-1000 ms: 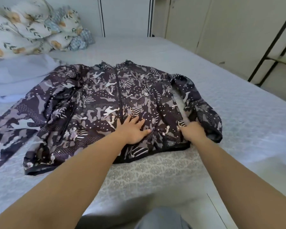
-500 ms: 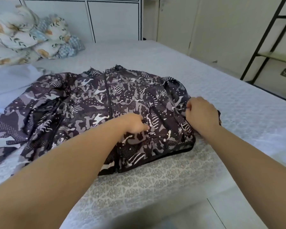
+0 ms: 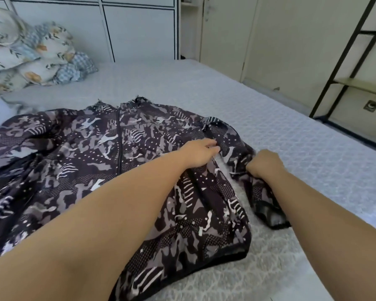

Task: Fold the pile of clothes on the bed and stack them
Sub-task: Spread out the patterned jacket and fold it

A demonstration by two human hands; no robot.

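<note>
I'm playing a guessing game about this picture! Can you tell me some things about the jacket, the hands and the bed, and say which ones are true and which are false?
1. The patterned jacket lies spread out on the bed. True.
2. The right hand grips the jacket's sleeve. True.
3. The left hand is holding a pillow. False: it rests on the jacket, fingers reaching toward the sleeve.
4. The jacket's zipper is wide open. False: the two front halves meet along it.
5. Flowery bedding is bunched up at the far left of the bed. True.
</note>
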